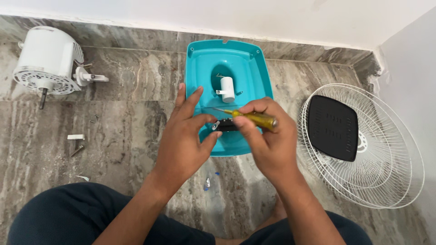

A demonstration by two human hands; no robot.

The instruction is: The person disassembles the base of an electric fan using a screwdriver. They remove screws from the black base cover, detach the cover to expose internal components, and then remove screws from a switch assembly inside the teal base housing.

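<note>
Fingers of left hand (184,138) pinching small black switch part (225,125) over teal fan base (204,63); right hand (268,136) clamped on yellow-handled screwdriver (254,118). Could slip off, dropping tiny screws onto marble floor (127,131).

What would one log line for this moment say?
left hand: holds small black part | right hand: holds yellow screwdriver | under them: teal housing

No packages, labels, signs or screens visible — bare marble floor, plain white wall only.
</note>
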